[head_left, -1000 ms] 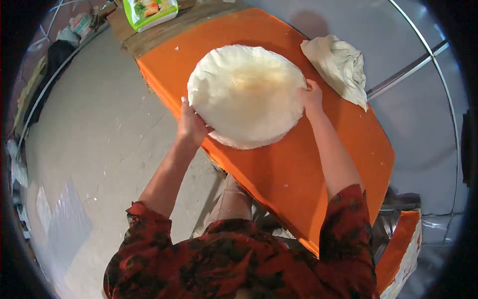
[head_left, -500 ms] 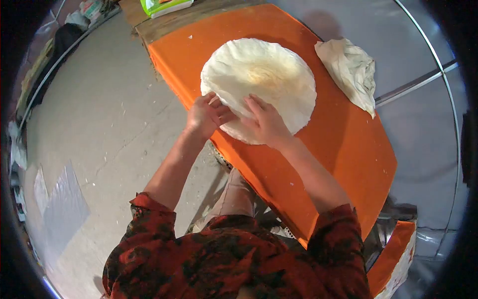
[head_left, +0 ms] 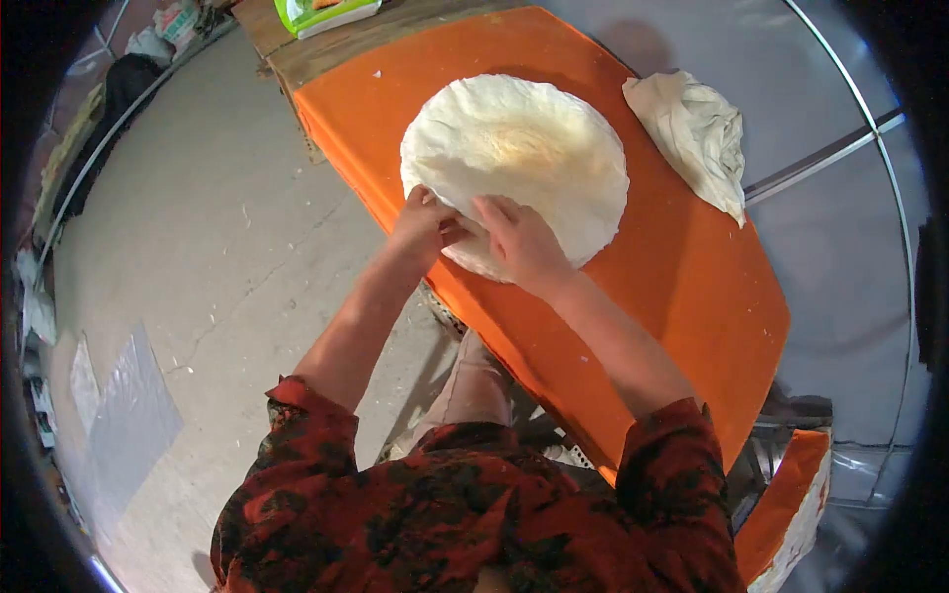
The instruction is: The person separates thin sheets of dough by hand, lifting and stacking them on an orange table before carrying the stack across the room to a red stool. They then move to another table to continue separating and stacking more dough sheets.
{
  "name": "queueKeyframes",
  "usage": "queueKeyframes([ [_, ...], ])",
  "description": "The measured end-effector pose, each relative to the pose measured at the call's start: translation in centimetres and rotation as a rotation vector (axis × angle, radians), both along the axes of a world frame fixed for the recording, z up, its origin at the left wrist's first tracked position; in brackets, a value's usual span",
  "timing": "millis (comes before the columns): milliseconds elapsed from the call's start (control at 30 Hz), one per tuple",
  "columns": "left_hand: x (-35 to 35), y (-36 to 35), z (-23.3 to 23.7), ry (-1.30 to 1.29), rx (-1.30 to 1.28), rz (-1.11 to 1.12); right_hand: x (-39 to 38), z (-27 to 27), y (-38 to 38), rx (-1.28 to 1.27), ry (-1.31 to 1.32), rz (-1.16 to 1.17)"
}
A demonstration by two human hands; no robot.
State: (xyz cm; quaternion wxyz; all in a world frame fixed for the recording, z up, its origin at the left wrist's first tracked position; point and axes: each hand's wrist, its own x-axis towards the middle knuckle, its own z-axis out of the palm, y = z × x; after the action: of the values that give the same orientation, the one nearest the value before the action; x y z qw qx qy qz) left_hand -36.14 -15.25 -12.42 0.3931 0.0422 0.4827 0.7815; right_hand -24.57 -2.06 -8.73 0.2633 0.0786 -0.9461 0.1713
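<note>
A large round off-white piece (head_left: 573, 188) with an uneven, ruffled edge lies on the orange tabletop (head_left: 633, 316). A yellowish patch tints its middle. At its near left edge, my left hand (head_left: 427, 227) has its fingers bent inward and closed on the rim. My right hand (head_left: 524, 242) is over the near part of the same piece, palm down, with loosely bent fingers pointing towards my left hand. Its fingertips are close over the surface, and the palm hides part of the near edge.
A crumpled cream cloth (head_left: 697, 138) lies at the table's far right edge. Bare wooden boards (head_left: 415, 40) adjoin the orange top at the back, with a green and white packet (head_left: 326, 15) on them. Plastic sheeting (head_left: 129, 425) lies on the floor at left.
My left hand has shifted slightly right and its fingers have curled in at the rim. My right hand's fingers have bent more and moved a little left.
</note>
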Motion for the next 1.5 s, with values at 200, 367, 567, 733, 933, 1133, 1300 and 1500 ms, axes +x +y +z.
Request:
queueKeyframes([
  [200,-0.1,-0.2,-0.5,-0.016,0.029,-0.009,-0.3,0.2,0.3,-0.270,-0.109,0.004],
  [367,-0.4,-0.5,-0.3,-0.043,0.160,-0.077,-0.4,-0.2,0.5,-0.285,-0.085,0.035],
  [567,0.0,-0.8,0.0,-0.068,0.138,-0.046,-0.3,0.4,-0.6,-0.154,-0.037,-0.012],
  [733,0.1,-0.3,0.0,-0.023,0.088,-0.029,-0.6,0.1,0.2,-0.235,-0.196,-0.080],
  [933,0.2,0.7,-1.7,0.007,0.008,0.066,-0.8,-1.7,-0.8,0.281,-0.112,-0.180],
  [1133,0.6,0.6,-1.5,0.006,0.026,0.116,-0.5,-2.2,0.4,0.309,-0.192,-0.210],
  [1300,-0.5,0.4,-1.8,-0.031,-0.040,0.106,-1.0,-1.1,-1.4,0.166,-0.226,-0.193],
  [1500,-0.3,0.3,0.3,0.018,-0.085,0.094,-0.3,-1.5,-1.0,0.180,-0.068,-0.191],
])
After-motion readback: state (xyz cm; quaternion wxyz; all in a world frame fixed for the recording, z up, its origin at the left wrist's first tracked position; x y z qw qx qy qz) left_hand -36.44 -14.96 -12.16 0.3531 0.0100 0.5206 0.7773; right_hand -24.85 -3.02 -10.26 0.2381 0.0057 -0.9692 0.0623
